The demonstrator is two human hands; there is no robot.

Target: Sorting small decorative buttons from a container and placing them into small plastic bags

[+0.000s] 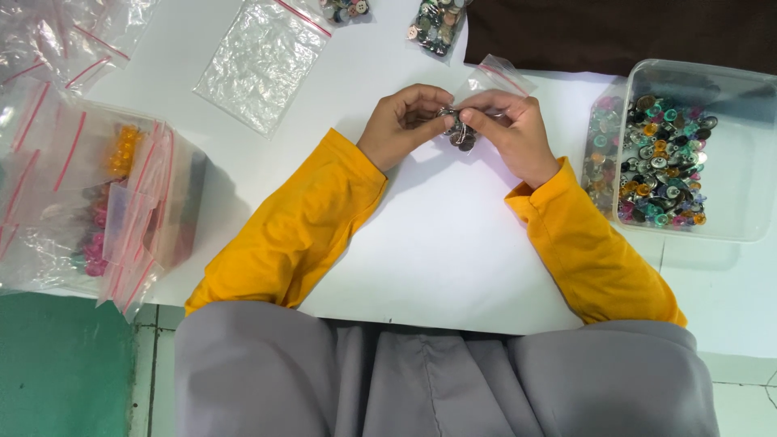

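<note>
Head view: the left hand [402, 123] and the right hand [510, 133] meet above the white worktop [437, 259]. The fingers of both hands are closed in a pinch on a small clear zip bag [477, 105] that holds dark buttons, raised just above the worktop between them. The bag film is probably thin, soft and slippery; the contents are light but loose. Best hold appears to be the top edge, near the seal strip. To the right stands a clear plastic tub [728, 162] with mixed coloured buttons [660, 162]. An empty zip bag [259, 61] lies to the upper left; a stack of bags [97, 202] rests at far left.
</note>
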